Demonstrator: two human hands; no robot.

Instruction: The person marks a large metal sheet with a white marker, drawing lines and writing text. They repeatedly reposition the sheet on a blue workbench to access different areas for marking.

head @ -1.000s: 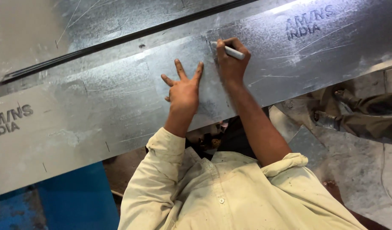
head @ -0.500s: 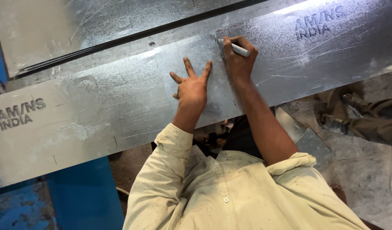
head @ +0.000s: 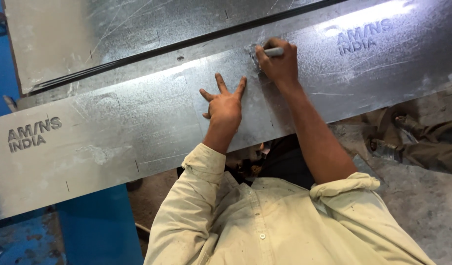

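**Marker at the sheet's far edge**

Head view: right hand (head: 280, 61), fingers clenched around a grey marker (head: 273, 51), presses its tip near the galvanized steel strip's (head: 113, 132) far edge. Left hand (head: 225, 104) lies flat, fingers spread and released, steadying the strip. Both hands sit slightly rightward of a second ago, so marking continues.

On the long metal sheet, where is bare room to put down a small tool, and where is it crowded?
The metal sheet is bare to the left of the left hand, toward the blue surface, and to the right of the right hand, near the bright glare. It is crowded between the hands, where the right one holds a marker.
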